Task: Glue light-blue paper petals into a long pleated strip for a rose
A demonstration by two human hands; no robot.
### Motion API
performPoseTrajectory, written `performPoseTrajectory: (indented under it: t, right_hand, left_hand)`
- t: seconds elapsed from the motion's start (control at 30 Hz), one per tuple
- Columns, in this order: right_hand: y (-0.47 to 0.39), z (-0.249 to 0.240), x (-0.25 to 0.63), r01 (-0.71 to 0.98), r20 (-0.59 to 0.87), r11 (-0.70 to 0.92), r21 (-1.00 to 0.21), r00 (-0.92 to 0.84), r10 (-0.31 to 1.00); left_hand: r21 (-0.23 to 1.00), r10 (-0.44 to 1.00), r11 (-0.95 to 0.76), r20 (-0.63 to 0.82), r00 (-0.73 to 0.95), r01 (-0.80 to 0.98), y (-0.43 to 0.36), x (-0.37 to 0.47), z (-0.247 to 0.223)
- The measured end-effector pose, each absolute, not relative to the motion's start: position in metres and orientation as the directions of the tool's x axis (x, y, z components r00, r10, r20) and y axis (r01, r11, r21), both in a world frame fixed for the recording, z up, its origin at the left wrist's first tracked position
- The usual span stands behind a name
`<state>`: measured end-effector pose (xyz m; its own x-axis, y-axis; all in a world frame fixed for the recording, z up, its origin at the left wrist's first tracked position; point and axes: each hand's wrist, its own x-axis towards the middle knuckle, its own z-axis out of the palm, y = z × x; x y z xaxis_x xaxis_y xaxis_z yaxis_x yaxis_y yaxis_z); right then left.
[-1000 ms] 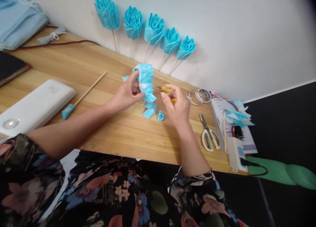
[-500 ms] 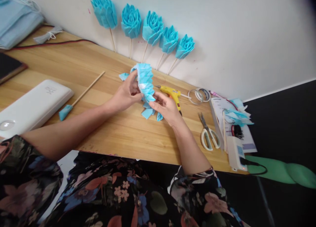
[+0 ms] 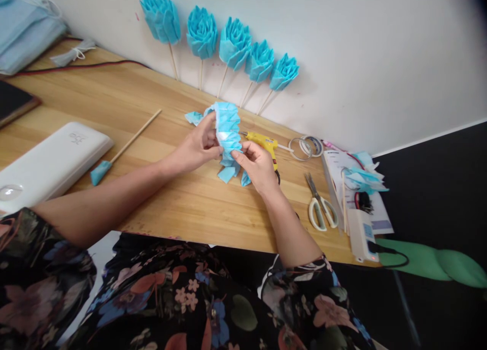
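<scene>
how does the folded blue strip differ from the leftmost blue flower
The left hand and right hand hold the folded blue strip; the leftmost blue flower stands by the wall. The strip is a curving row of points; the flower, a cupped head of layered petals. The flower has a wooden stick; the strip shows none. Both have pointed folds.

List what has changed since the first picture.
The right hand has moved left, off the yellow glue gun, and now pinches the lower part of the pleated blue strip. The left hand keeps its hold on the strip. The five blue flowers and the scissors stayed put.
</scene>
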<state>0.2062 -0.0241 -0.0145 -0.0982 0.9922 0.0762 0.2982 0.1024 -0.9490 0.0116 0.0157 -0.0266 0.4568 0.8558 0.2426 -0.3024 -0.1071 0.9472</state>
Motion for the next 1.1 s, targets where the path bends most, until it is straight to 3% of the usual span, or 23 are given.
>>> performPoseTrajectory:
  t: [0.53, 1.1]
  right_hand:
    - [-0.021, -0.026, 0.208, 0.191, 0.096, 0.117, -0.974, -0.114, 0.989]
    - [-0.026, -0.015, 0.206, 0.15, 0.001, 0.036, -0.988, -0.227, 0.974]
  left_hand:
    - [0.959, 0.874, -0.127, 0.228, 0.429, -0.252, 0.016, 0.006, -0.03]
    - [0.951, 0.887, -0.16, 0.256, 0.384, -0.264, 0.017, 0.008, -0.03]
